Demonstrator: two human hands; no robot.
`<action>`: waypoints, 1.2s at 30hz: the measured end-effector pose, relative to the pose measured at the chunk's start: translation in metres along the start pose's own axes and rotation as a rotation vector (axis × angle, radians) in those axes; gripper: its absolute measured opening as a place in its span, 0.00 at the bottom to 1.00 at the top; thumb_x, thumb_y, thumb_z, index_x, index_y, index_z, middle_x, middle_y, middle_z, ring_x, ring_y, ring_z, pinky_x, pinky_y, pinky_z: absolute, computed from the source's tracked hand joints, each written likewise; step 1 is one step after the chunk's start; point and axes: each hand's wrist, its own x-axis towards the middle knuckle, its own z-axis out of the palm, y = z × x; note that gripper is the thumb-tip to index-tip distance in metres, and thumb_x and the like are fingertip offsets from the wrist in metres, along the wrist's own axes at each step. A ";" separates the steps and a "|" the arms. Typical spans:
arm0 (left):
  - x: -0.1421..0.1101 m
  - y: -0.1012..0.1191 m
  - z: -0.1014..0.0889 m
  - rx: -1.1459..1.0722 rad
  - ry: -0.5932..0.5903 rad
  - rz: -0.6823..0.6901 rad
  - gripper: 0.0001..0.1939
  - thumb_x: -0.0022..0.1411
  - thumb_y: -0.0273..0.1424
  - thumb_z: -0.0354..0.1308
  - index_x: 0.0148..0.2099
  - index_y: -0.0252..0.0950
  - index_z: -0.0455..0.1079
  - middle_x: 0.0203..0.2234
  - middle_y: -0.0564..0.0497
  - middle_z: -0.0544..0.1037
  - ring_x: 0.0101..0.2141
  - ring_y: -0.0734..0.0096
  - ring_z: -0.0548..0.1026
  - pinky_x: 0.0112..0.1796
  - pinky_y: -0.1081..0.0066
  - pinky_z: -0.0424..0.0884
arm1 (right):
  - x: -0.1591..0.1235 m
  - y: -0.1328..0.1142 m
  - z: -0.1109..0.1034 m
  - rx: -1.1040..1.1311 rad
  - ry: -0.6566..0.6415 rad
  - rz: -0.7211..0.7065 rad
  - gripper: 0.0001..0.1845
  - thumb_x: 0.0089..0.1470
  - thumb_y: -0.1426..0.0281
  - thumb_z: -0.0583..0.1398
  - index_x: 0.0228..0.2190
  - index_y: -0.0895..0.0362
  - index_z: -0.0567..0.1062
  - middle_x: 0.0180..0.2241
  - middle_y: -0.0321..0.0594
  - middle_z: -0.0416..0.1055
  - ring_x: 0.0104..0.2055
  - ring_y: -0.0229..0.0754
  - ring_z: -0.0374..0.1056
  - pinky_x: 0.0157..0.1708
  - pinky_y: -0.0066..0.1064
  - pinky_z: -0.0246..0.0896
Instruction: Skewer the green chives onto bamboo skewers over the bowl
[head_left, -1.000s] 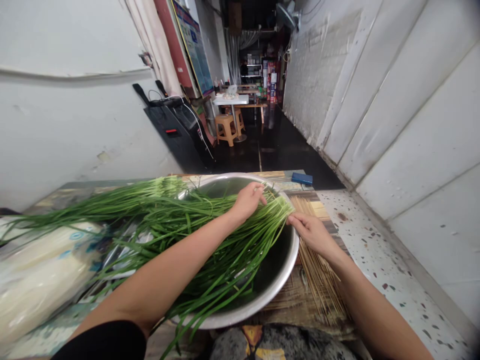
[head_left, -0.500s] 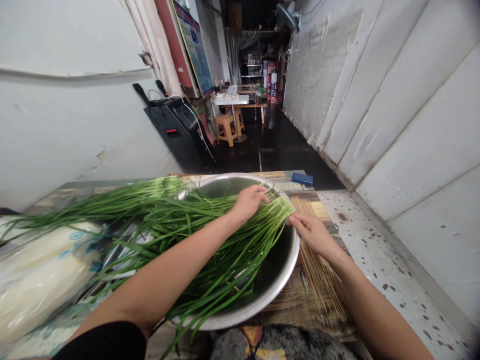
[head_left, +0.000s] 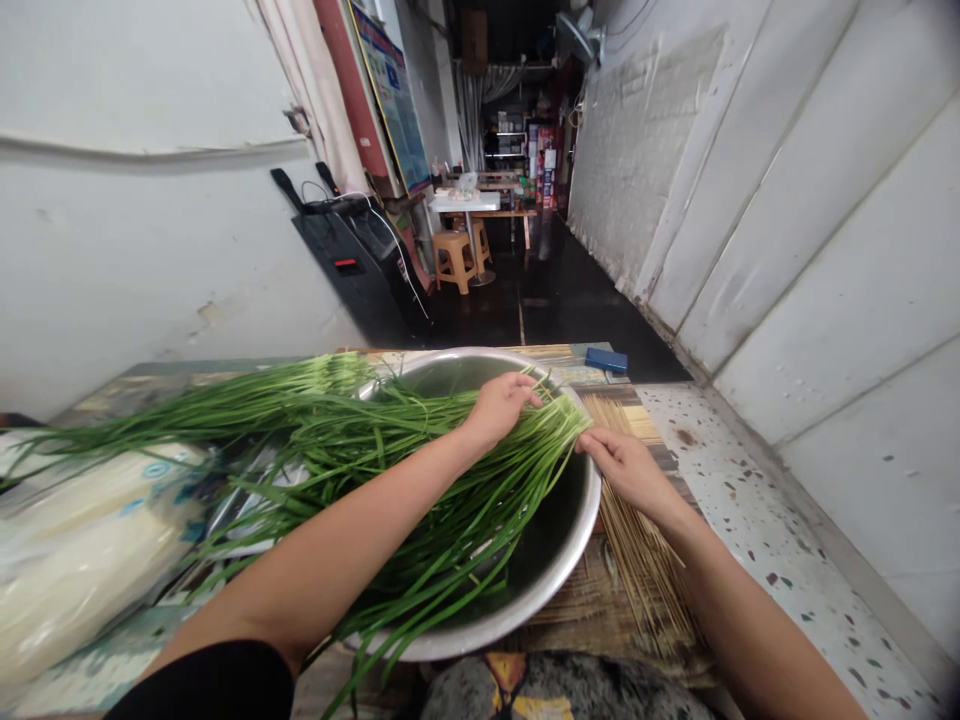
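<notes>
Long green garlic chives point(head_left: 450, 500) lie across a wide metal basin point(head_left: 559, 575), their leaves trailing over its near left rim. My left hand point(head_left: 506, 405) rests on the bunch close to the pale stem ends, its fingers curled around some of them. At the basin's right rim, my right hand point(head_left: 619, 460) is closed in a pinch against those pale ends. What sits between its fingertips is too small to make out. Thin light tips stick up beside my left fingers. Bamboo skewers point(head_left: 645, 570) lie spread on the table under and beside my right forearm.
A second row of chives point(head_left: 247, 395) lies left of the basin. Nearer stands a clear plastic bag of pale contents point(head_left: 97, 550). A small blue box point(head_left: 606, 360) sits at the table's far edge. Beyond are a black machine point(head_left: 360, 260) and orange stools point(head_left: 454, 260).
Hardly anything differs. Both hands keep their places at the pale chive ends, and the whole view has shifted very slightly.
</notes>
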 end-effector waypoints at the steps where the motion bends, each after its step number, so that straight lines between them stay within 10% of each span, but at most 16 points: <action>1: 0.000 0.000 0.000 0.000 -0.001 0.000 0.08 0.54 0.24 0.51 0.37 0.32 0.67 0.24 0.51 0.76 0.23 0.77 0.66 0.30 0.75 0.62 | 0.000 0.000 0.000 -0.001 0.000 0.002 0.15 0.57 0.64 0.50 0.27 0.57 0.71 0.26 0.35 0.71 0.31 0.39 0.66 0.33 0.27 0.56; 36: 0.000 0.001 0.003 -0.022 0.014 -0.023 0.07 0.54 0.23 0.49 0.37 0.32 0.66 0.23 0.51 0.76 0.22 0.78 0.65 0.29 0.75 0.62 | 0.001 -0.002 -0.001 -0.007 -0.002 -0.004 0.15 0.57 0.65 0.49 0.26 0.56 0.71 0.27 0.36 0.71 0.32 0.40 0.66 0.33 0.28 0.57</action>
